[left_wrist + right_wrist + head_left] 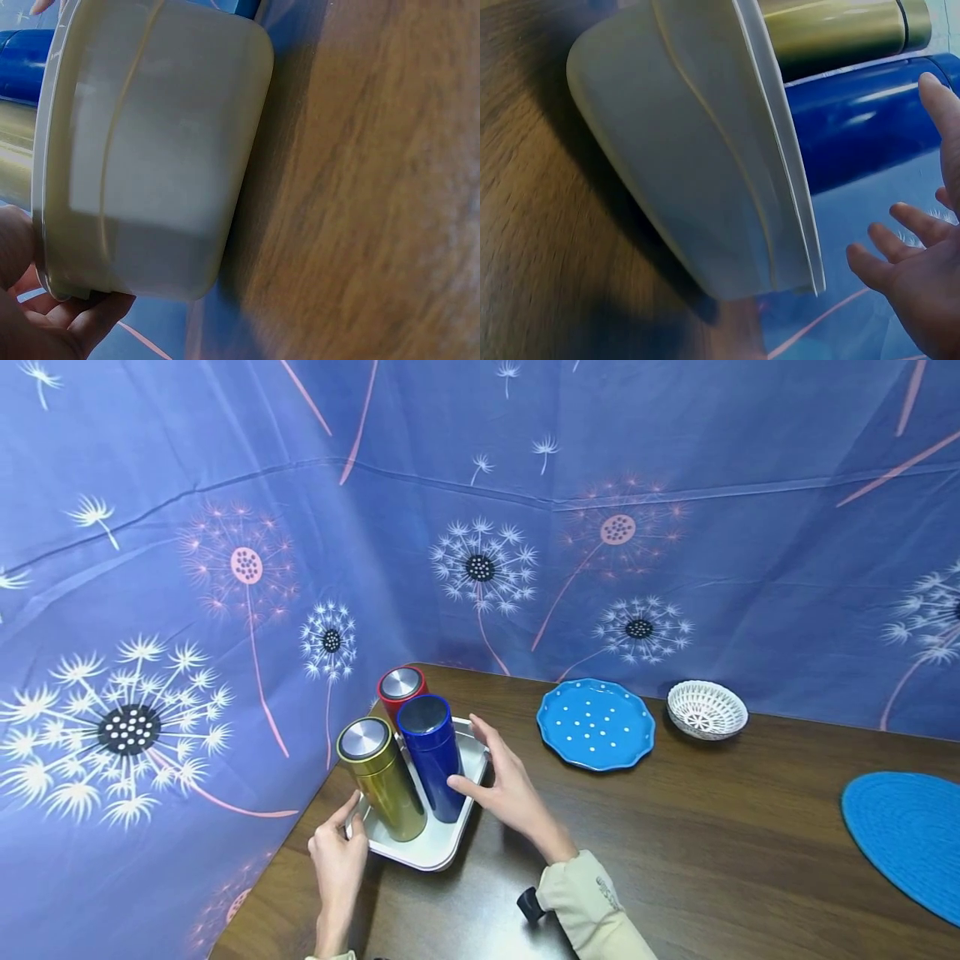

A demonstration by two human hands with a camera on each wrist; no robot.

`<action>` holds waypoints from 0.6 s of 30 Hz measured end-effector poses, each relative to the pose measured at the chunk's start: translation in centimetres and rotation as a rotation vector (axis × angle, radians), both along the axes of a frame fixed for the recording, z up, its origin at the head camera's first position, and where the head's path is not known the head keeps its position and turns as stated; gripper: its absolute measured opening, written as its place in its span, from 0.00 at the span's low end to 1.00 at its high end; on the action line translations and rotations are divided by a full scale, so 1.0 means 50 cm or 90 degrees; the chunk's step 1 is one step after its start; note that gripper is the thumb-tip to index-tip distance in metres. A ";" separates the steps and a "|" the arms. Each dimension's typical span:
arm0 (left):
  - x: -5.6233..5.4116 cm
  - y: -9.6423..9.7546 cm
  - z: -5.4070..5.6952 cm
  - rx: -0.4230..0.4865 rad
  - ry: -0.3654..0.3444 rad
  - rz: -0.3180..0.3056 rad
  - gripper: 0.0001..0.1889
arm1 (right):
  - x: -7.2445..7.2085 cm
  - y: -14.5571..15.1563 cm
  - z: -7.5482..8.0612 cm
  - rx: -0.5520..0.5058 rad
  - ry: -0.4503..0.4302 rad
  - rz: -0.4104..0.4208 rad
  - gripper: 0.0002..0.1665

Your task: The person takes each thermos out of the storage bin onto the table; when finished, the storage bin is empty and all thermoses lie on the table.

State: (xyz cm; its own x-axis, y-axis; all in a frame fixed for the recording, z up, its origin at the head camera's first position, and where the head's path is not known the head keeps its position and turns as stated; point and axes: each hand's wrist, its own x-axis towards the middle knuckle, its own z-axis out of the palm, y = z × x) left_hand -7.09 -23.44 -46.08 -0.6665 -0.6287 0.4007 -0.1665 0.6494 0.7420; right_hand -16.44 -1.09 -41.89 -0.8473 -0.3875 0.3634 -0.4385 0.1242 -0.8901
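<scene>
Three metal vacuum flasks stand upright on the white rimmed top of a deep plastic box [431,853]: a gold flask [390,797] at the front, a blue flask [437,768] at the right and a red flask [401,683] behind. With thumb above and fingers below, my left hand [339,857] grips the box's rim at its left side. My right hand [516,789] is spread beside the blue flask and the right rim, thumb and fingers apart. In the right wrist view its fingers stand clear of the box wall [690,150] and curl round nothing.
To the right on the wooden table [675,852] lie a blue dotted plate [596,724], a white patterned bowl [707,710] and a round blue placemat [911,835]. A blue dandelion-print cloth [420,552] hangs close behind and along the left of the table.
</scene>
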 end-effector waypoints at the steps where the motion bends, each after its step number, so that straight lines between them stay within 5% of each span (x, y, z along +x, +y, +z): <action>1: 0.000 0.000 0.000 -0.001 0.000 0.000 0.19 | -0.003 -0.005 -0.004 -0.003 0.005 0.001 0.51; 18: 0.001 0.001 -0.003 0.005 0.010 -0.001 0.19 | -0.015 -0.065 -0.016 0.025 0.039 -0.021 0.53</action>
